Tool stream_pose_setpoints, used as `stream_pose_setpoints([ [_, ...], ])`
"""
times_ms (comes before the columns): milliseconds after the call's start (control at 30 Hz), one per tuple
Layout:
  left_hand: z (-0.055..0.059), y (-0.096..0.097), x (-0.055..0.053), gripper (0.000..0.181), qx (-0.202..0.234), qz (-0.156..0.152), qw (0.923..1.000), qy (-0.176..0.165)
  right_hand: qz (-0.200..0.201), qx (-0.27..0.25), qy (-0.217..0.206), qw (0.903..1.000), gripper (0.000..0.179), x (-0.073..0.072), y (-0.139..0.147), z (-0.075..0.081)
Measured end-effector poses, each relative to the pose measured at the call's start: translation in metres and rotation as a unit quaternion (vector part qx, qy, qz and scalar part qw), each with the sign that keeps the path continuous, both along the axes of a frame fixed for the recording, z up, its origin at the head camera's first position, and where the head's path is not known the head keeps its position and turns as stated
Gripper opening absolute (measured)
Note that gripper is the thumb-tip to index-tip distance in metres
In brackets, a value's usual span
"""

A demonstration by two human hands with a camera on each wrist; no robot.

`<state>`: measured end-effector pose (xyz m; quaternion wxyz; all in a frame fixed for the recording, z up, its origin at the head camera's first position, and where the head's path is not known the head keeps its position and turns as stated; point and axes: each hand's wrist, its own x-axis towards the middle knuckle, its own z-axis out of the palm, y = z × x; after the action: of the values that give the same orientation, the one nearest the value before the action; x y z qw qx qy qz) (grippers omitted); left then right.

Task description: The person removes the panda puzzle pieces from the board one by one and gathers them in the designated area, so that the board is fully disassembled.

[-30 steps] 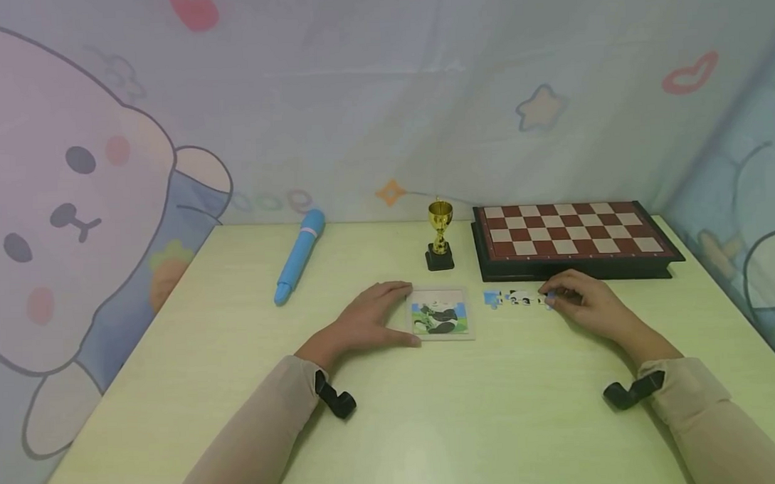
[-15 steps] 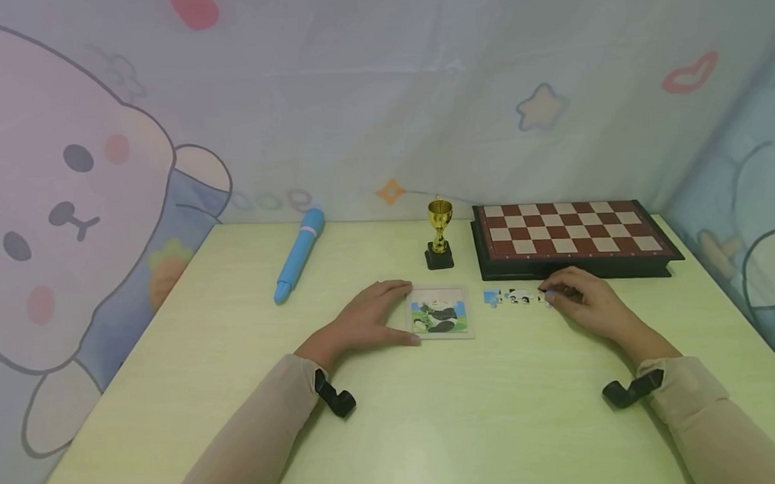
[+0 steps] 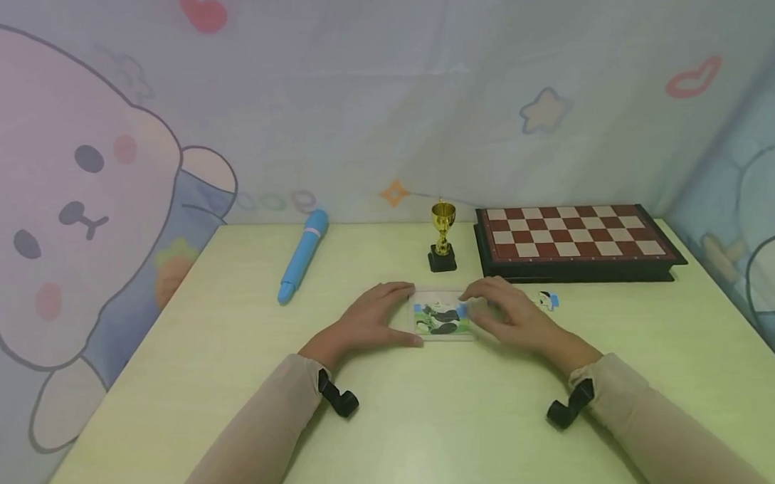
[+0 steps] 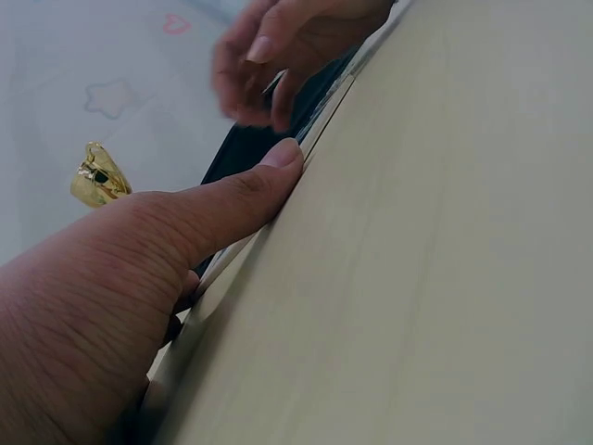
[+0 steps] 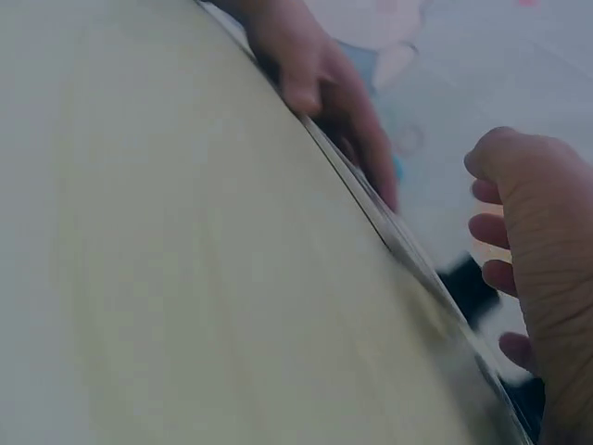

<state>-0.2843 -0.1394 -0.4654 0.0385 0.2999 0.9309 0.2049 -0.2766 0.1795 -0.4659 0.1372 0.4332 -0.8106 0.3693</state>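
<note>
Though fine detail blurs, the puzzle (image 3: 440,317) (pale-framed) seems panda-printed.

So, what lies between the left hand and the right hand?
The panda puzzle in its pale frame, between the left hand and the right hand; the head view shows it.

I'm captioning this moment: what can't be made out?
Head view: whether the blurred right hand grips anything.
Head view: right edge of the panda jigsaw, partly behind that hand.
Left wrist view: base of the gold trophy, behind the left hand.
Head view: upper ends of the sleeves, cut by the bottom edge.
</note>
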Motion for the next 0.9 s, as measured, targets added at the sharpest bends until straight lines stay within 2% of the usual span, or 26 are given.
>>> stream_pose_setpoints([
  [133, -0.002, 0.001, -0.001, 0.108, 0.004, -0.003, 1.0000, 0.004, 0.027, 0.034, -0.028, 0.9986, 0.034, -0.001, -0.037, 0.002],
  [200, -0.002, 0.001, -0.001, 0.108, 0.004, -0.003, 1.0000, 0.005, 0.025, 0.051, -0.034, 0.9978, 0.036, -0.005, -0.050, 0.002],
  [300, -0.001, 0.001, 0.000, 0.109, 0.005, -0.001, 1.0000, 0.006, 0.002, 0.080, -0.028, 0.9964, 0.034, -0.013, -0.062, 0.000],
  [500, -0.001, 0.001, 0.000, 0.109, 0.009, -0.005, 0.9999, 0.007, -0.035, 0.106, -0.027, 0.9934, 0.026, -0.024, -0.072, -0.004],
  [900, 0.002, -0.001, 0.002, 0.106, 0.009, -0.002, 1.0000, 0.003, -0.068, 0.106, -0.045, 0.9910, 0.017, -0.012, -0.082, -0.005],
])
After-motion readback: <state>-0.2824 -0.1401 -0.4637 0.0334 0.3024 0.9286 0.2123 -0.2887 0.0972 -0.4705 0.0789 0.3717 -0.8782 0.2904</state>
